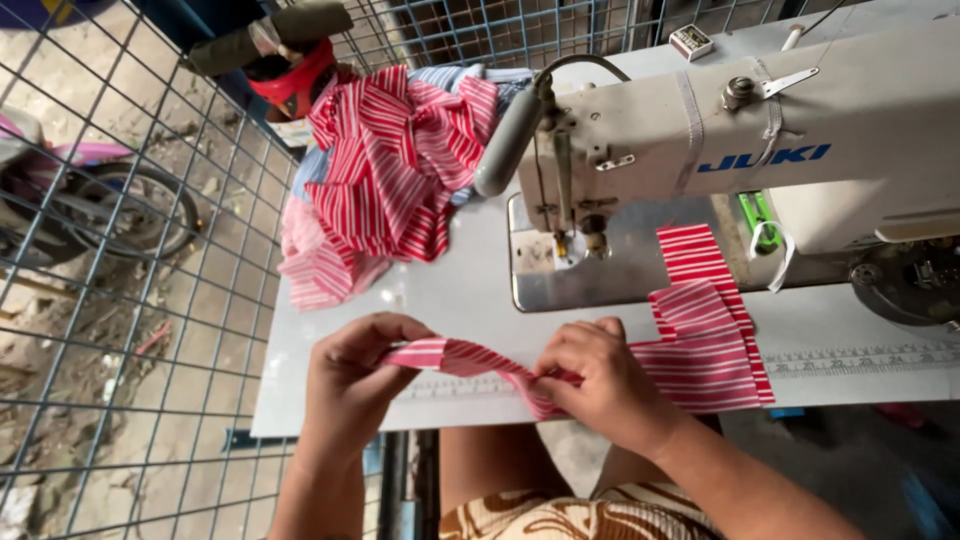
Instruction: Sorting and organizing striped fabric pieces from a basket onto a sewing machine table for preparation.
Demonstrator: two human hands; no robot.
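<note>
I see the striped strip lying crosswise at the table edge, in front of the sewing machine: left hand grip pinches its far end, right hand grip clamps the middle.

Red-and-white striped fabric strip, matching red-striped fabric pile, cream sewing machine, white table, blue wire fence

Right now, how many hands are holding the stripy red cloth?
2. The left hand pinches one end of the folded red-and-white striped strip near the table's front edge; the right hand pinches its middle, beside the flat striped pieces. No other hands show.
</note>
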